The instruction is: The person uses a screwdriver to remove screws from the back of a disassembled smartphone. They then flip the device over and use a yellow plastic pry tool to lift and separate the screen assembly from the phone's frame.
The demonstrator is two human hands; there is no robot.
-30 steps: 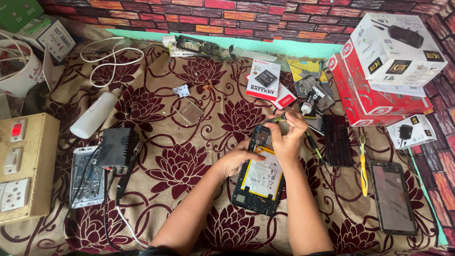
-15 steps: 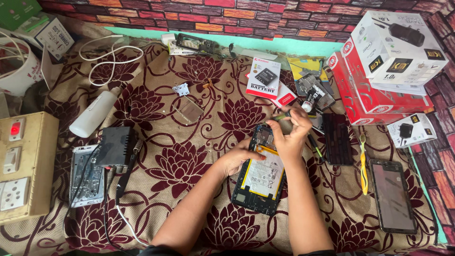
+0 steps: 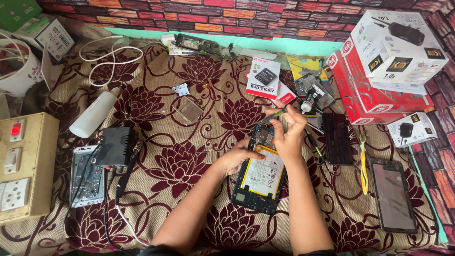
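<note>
A floral maroon cloth (image 3: 180,161) covers the work surface. Near its middle lies one opened phone (image 3: 259,170), back off, long axis running almost straight away from the person and leaning slightly right, camera end farthest. Two hands work on it. The left hand (image 3: 237,159) rests curled against the phone's left edge, steadying it. The right hand (image 3: 289,135) hovers over the phone's far end, fingers pinched shut around one thin green-handled screwdriver (image 3: 277,114). Right of the phone lie one dark keyboard-like panel (image 3: 337,138) and one tablet (image 3: 392,194).
</note>
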